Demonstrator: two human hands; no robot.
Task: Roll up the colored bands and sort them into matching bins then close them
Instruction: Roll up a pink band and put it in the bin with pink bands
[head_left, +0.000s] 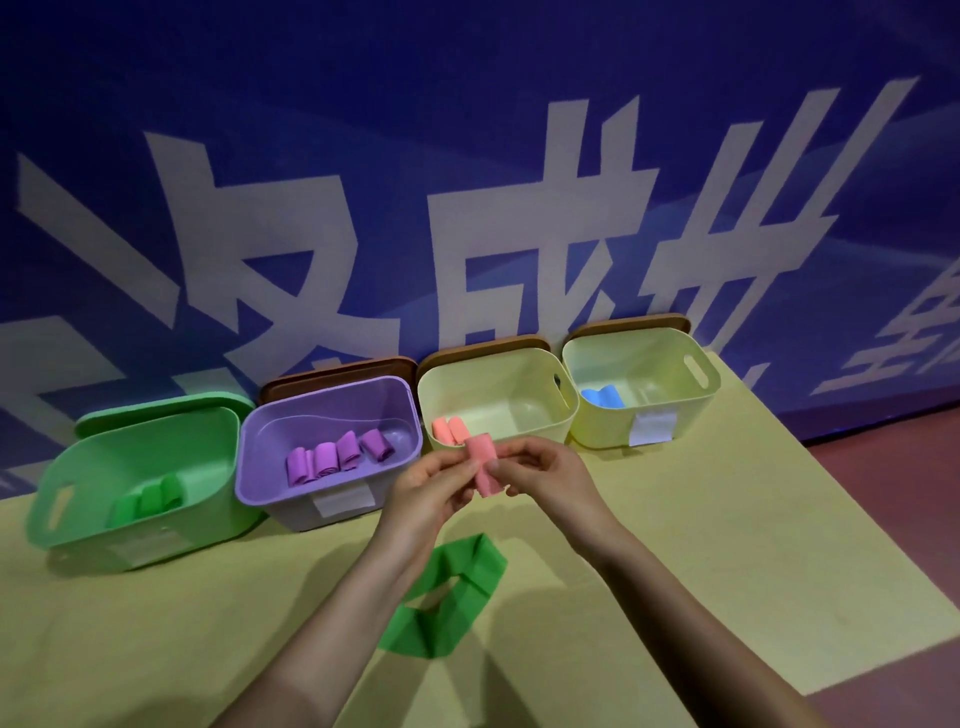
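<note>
On the blue wall large white characters are printed, only partly seen, so they are not read with certainty. On the desk four open bins are lined; blank-looking white labels are fixed on their fronts. The pale yellow bin with pink rolls lies just beyond the hands. The rolled pink band, its long axis nearly upright, is pinched between the left hand and right hand, fingers curled on it. A green band lies unrolled below.

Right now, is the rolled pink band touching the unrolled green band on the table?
Apart. The head view shows both hands holding the pink roll up, above the flat green band.
</note>
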